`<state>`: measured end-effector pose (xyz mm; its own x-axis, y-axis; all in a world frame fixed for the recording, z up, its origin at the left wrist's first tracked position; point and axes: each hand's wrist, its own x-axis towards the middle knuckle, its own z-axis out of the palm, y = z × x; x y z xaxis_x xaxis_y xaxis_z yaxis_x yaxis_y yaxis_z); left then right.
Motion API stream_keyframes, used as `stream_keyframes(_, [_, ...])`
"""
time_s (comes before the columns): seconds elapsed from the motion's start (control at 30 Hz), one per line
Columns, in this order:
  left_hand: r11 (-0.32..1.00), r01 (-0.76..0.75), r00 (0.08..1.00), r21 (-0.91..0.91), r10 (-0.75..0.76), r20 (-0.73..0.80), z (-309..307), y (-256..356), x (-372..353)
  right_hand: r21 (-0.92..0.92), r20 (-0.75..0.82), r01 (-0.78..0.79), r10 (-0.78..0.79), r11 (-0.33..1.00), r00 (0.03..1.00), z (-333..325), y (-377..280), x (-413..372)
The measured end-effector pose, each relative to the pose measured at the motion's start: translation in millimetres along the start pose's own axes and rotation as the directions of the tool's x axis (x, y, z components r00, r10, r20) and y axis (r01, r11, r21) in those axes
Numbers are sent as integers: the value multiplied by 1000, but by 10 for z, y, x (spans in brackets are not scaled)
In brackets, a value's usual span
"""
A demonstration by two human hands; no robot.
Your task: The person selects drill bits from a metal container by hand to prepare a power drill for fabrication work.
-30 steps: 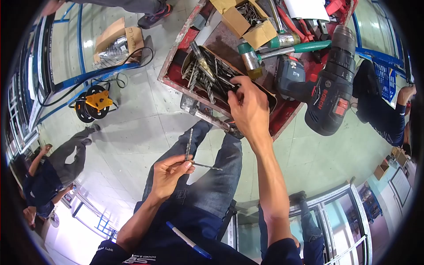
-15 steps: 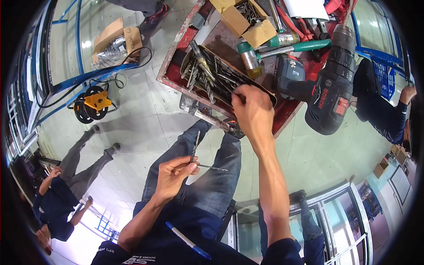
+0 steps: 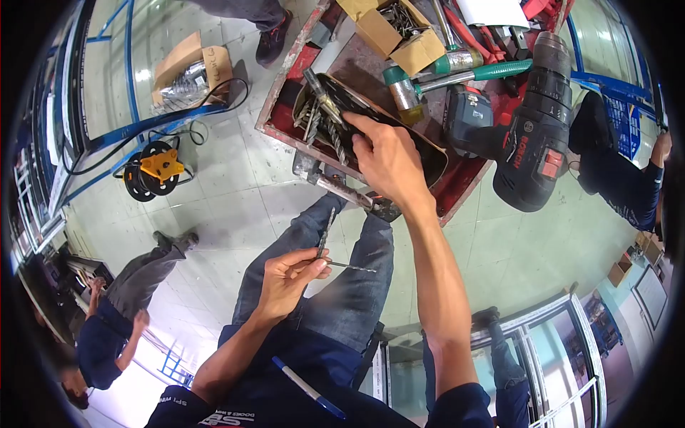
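Observation:
My left hand (image 3: 289, 284) is closed in a pinch on two thin drill bits above my lap. One drill bit (image 3: 329, 227) points up, the other drill bit (image 3: 357, 268) points right. My right hand (image 3: 391, 162) reaches into a long dark tin (image 3: 441, 171), index finger stretched out and thumb apart. Its fingertip is by the drill bits (image 3: 314, 128) gathered at the tin's left end. A thicker metal rod (image 3: 322, 96) lies slanted across them. The curled fingers are partly hidden, and I see nothing held in them.
The tin sits in a worn red tray (image 3: 275, 114). Also there are a green-handled mallet (image 3: 485, 72), a cardboard box of screws (image 3: 378, 34) and a cordless drill (image 3: 535, 135). A cable reel (image 3: 158, 167) stands on the floor at left. Other people are around.
My right hand has shifted left inside the tin, its index finger now extended toward the drill bits. My left hand keeps its two bits. A person at left has changed stance.

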<state>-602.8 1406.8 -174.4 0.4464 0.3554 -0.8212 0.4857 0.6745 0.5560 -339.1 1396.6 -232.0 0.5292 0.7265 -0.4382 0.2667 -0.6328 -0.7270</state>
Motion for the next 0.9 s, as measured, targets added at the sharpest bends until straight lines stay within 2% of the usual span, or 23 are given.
stream_keyframes(0.1, [999,-15,1000,-32,16,5,-21,-39,23,-14,49,-10,11,1000,999,-172,35,-83])
stream_keyframes(0.13, [999,-22,1000,-47,22,3,-33,-57,17,-56,25,29,-28,998,999,-184,48,-137])
stream_keyframes(0.23, [1000,14,1000,-4,-14,2,-42,-43,34,-296,-180,-8,-47,955,983,-84,-70,-275])
stream_keyframes(0.37, [999,-22,1000,-49,22,-2,-37,-88,55,-374,-124,-146,107,916,986,22,-133,-200])
stream_keyframes(0.4, [998,-28,1000,-56,27,-13,-25,-95,47,-290,-165,-151,106,945,980,63,-91,-170])
stream_keyframes(0.5, [999,-28,999,-39,27,-27,-28,-95,21,-64,-138,-102,92,993,986,21,27,-170])
stream_keyframes(0.53, [999,-26,999,-29,25,-26,-26,-87,29,10,-68,-109,109,994,992,-15,56,-189])
stream_keyframes(0.63, [999,-21,1000,-28,21,-3,-42,-71,26,-68,-148,137,-146,988,978,-18,112,-290])
stream_keyframes(0.67, [999,-21,1000,-32,20,-4,-39,-79,25,-74,-39,35,-38,997,999,-80,108,-362])
stream_keyframes(0.77, [999,-18,1000,-40,18,-5,-24,-96,33,-150,-188,24,-52,988,981,-67,38,-459])
stream_keyframes(0.9, [999,-8,1000,-44,8,1,-11,-112,28,-249,-208,-120,68,961,976,-24,10,-399])
